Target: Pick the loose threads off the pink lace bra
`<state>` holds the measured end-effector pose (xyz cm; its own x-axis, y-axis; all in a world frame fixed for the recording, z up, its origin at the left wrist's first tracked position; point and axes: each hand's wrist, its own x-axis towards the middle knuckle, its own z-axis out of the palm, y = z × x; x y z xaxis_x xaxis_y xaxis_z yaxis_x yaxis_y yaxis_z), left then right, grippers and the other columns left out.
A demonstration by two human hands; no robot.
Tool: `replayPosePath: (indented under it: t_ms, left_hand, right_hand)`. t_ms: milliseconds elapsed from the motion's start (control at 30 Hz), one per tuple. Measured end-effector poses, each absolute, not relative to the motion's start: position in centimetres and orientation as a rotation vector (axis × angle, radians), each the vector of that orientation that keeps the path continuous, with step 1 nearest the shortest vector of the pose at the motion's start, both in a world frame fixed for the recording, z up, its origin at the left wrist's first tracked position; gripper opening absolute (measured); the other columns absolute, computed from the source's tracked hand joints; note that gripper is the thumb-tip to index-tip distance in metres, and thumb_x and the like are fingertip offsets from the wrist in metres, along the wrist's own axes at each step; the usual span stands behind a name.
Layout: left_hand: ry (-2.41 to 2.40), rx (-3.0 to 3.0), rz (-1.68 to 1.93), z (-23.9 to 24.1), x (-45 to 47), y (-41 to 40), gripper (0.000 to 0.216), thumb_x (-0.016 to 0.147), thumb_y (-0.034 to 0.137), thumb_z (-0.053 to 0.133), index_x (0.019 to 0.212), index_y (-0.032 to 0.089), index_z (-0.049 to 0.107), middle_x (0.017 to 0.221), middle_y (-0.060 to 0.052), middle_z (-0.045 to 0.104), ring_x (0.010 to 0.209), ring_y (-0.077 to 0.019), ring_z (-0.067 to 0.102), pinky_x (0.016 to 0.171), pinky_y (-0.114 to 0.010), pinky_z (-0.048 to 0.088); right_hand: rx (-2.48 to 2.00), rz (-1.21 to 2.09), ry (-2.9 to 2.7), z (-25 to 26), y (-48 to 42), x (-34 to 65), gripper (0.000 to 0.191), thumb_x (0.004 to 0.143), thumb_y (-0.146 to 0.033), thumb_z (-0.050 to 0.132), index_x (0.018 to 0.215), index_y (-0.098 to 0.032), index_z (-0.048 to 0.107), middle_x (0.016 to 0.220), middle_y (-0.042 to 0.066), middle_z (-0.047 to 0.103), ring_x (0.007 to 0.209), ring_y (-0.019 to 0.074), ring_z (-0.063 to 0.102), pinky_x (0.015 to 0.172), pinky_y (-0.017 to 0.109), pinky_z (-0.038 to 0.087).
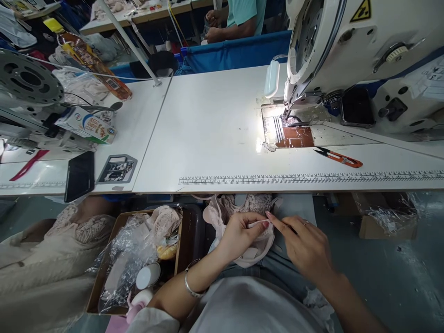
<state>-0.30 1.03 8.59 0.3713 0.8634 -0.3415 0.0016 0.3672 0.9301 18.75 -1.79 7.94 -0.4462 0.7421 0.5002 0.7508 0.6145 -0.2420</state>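
In my lap, under the table's front edge, lies a pale pink bra (255, 254) with lace on its cups. My left hand (243, 233) is closed, pinching a thin pale bra strap (255, 225) between thumb and fingers. Close by on the right, my right hand (305, 245) has its fingertips drawn together at the strap's end, touching the left fingertips. The exact grip of the right thumb is partly hidden. Lace cloth bunches behind both hands, against the table edge.
A sewing machine (347, 51) with its lamp lit stands on the white table (208, 129). Orange thread snips (342, 158) lie before it. At left are a phone (80, 175), a bottle (93, 60) and a filled cardboard box (92, 296). Other people sit at left and behind.
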Motion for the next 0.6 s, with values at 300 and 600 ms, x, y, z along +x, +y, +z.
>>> replayPosePath:
  t_ms: [300,600]
  left_hand:
    - [1.023,1.051,0.705,8.59,-0.36,1.05,0.039,0.084,0.048,0.068,0.085,0.010,0.075,0.069,-0.003,0.059,0.063,-0.0117,0.044,0.061,-0.023,0.036]
    - [1.026,1.031,0.692,8.32,-0.40,1.07,0.043,0.084,0.051,0.069,0.085,0.009,0.074,0.068,-0.002,0.054,0.065,-0.0114,0.040,0.060,-0.023,0.033]
  right_hand:
    - [-1.154,-0.036,-2.285,7.89,-1.65,18.49,0.055,0.105,0.003,0.040,0.154,-0.021,0.041,0.089,0.004,0.060,0.076,0.0178,0.060,0.068,0.031,0.045]
    - [-1.168,0.002,-2.275,7.99,-1.76,18.41,0.055,0.105,0.004,0.039,0.153,-0.021,0.042,0.088,0.004,0.059,0.074,0.0176,0.057,0.068,0.030,0.044]
